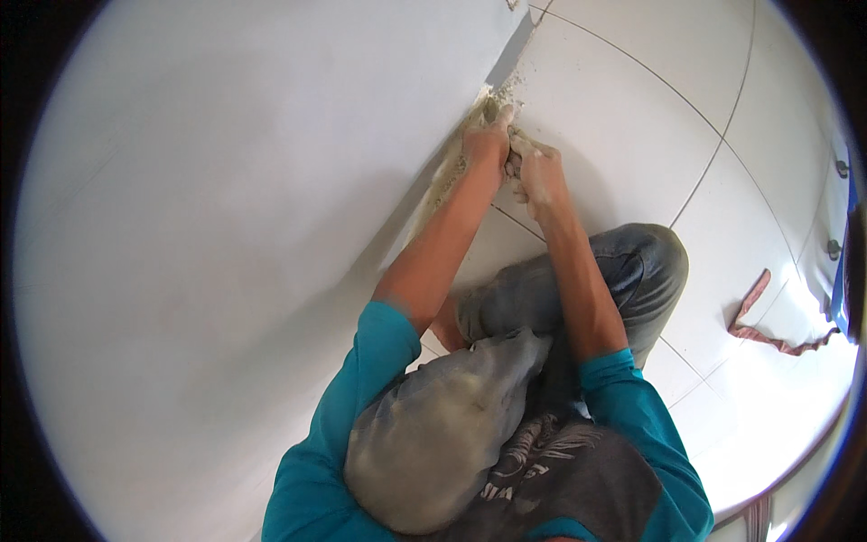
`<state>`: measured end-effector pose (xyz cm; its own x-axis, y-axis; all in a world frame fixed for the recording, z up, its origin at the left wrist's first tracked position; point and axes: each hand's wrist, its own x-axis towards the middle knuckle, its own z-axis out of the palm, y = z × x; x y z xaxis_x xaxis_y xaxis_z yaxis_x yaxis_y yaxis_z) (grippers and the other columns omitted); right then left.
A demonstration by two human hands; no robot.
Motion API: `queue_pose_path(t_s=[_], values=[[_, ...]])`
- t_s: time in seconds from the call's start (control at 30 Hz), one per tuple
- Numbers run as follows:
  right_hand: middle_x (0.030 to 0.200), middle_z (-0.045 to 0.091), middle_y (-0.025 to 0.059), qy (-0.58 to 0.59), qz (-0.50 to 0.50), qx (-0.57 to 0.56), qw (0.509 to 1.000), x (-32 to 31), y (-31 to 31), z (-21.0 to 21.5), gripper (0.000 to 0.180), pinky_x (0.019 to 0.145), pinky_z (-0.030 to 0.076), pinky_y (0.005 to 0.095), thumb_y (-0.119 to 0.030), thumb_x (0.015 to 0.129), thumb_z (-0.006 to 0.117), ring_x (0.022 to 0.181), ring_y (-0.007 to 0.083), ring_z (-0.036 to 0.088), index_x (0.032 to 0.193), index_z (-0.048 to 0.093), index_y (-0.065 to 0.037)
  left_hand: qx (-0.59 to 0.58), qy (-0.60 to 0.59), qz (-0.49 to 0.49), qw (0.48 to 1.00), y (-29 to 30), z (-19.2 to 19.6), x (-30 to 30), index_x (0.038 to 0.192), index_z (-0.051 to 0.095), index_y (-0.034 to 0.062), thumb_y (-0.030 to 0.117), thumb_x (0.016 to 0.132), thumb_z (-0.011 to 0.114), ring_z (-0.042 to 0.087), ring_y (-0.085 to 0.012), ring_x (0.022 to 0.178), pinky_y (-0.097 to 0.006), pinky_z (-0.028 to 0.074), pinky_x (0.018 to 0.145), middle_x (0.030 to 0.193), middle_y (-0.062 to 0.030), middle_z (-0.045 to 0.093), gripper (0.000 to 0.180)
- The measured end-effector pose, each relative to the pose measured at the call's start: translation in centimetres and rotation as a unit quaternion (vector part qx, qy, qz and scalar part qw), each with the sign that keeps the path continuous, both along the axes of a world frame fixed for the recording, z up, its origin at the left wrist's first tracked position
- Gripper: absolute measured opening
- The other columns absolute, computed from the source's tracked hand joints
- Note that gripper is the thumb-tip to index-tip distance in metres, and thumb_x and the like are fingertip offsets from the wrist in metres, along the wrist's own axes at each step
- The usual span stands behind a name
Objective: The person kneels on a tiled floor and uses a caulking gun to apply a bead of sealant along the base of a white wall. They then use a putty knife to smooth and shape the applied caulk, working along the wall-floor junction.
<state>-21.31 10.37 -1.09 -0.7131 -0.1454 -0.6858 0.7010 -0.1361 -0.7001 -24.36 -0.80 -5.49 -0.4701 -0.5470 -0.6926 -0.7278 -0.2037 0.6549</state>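
Note:
My left hand (pixel 489 140) is bent down at the foot of the white wall, its fingers closed and mostly hidden, against a strip of pale, crumbly mortar (pixel 449 172). Close beside it on the right is my right hand (pixel 539 172), curled, with grey paste smeared over its fingers. What either hand grips does not show clearly. The mortar runs along the joint between wall and floor, and loose crumbs (pixel 513 86) are scattered on the tiles just beyond my fingertips.
A white wall (pixel 208 181) fills the left side. White floor tiles (pixel 623 117) with dark joints spread to the right, past my bent knee (pixel 646 262). A reddish-brown strip (pixel 754 334) lies on the floor near a blue object (pixel 849 271) at the right rim.

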Motion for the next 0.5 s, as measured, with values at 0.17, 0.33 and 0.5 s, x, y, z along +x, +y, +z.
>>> queue_pose_path(t_s=[0.17,0.33,0.5], values=[[0.073,0.062,0.0056,-0.002,0.004,0.02,1.0,-0.2,-0.5,0.2,0.038,0.043,0.038,0.0344,-0.025,0.103,0.058,0.051,0.0133,0.05,0.124,0.076,0.002,0.039,-0.014,-0.013,0.999,-0.3,-0.5,0.0,0.117,0.068,-0.0156,0.05,0.085,0.085,0.07,-0.0322,0.094,-0.046,0.057,0.078,0.116,-0.0231,0.071,0.075],[0.068,0.06,0.0061,0.068,-0.006,0.025,0.997,-0.5,-0.9,-0.5,0.033,0.045,0.039,0.0359,-0.023,0.102,0.059,0.052,0.0136,0.05,0.096,0.074,0.006,0.056,-0.014,-0.022,0.998,-0.3,1.4,-0.7,0.116,0.069,-0.0151,0.048,0.086,0.086,0.069,-0.0313,0.086,-0.047,0.056,0.075,0.108,-0.0193,0.072,0.072],[0.066,0.06,0.0057,0.051,0.016,0.053,0.997,-0.9,-0.7,0.0,0.035,0.043,0.039,0.0365,-0.024,0.102,0.058,0.051,0.0149,0.052,0.087,0.072,0.005,0.081,0.003,0.007,0.997,0.0,2.1,-0.5,0.117,0.068,-0.0128,0.045,0.087,0.086,0.069,-0.0298,0.086,-0.045,0.057,0.074,0.109,-0.0195,0.072,0.067]])
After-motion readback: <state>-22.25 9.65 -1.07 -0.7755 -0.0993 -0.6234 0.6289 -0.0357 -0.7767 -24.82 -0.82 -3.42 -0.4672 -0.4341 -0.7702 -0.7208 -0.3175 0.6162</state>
